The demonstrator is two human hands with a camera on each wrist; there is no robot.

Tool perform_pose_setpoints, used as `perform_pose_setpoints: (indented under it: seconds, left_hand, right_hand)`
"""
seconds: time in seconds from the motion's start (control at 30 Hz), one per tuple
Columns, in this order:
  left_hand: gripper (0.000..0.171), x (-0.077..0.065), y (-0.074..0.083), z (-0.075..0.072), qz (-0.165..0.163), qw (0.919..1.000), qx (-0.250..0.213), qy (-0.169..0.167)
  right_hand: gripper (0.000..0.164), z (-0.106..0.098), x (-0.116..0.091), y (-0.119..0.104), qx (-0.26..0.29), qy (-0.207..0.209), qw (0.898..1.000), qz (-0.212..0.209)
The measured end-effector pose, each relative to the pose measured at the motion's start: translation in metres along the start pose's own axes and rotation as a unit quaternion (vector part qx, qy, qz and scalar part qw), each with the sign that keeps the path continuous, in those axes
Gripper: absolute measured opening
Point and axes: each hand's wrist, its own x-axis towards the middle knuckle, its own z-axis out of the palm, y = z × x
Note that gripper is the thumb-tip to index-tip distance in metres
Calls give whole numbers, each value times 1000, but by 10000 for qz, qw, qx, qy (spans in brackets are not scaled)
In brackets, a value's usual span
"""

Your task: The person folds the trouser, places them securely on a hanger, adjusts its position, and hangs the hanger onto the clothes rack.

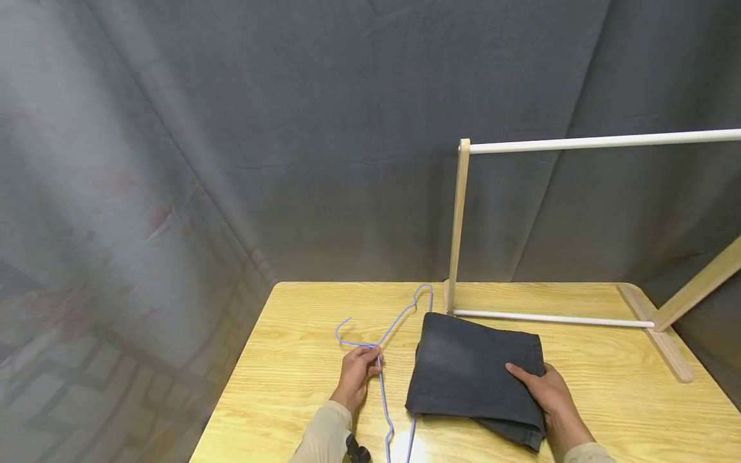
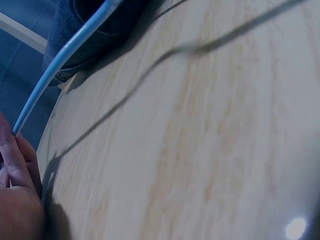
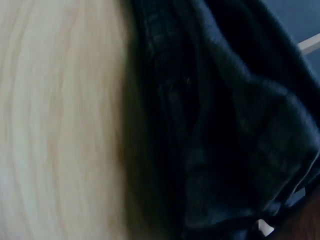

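Observation:
A light purple wire clothes hanger reaches over the table, its hook toward the left. My left hand pinches it just below the hook. In the left wrist view the hanger wire rises from the fingers above the tabletop. Folded dark jeans cover the middle of the hanger's lower bar; whether the bar passes through the fold or beneath it cannot be told. My right hand grips their right edge, thumb on top, the other fingers hidden underneath. Stitched seams of the jeans fill much of the right wrist view.
A wooden rack with a white top rail and a white lower rail stands at the back right of the wooden table. Grey curtain hangs behind and to the left.

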Motion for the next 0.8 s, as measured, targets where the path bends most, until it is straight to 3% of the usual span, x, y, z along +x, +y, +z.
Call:
perform_pose_setpoints:
  seconds: [0.13, 0.27, 0.6, 0.7, 0.8]
  left_hand:
    - [10, -1, -2, 1, 31, 9999, -111, -19]
    - [10, -4, -3, -1, 120, 9992, -375, 103]
    - [14, -10, -1, -6, 311, 9962, -804, 112]
    - [15, -8, 2, -6, 148, 9966, -752, 316]
    - [15, -8, 5, -7, -139, 9986, -328, 387]
  right_hand:
    - [81, -3, -2, -4, -286, 127, 9989, -361]
    - [66, -5, -1, -12, -57, -193, 9974, -692]
    - [64, -9, 6, -32, 537, -663, 9923, -898]
    - [67, -4, 16, -27, 215, -626, 9936, -917]
    - [72, 2, 23, -20, -473, -107, 9932, -1063]
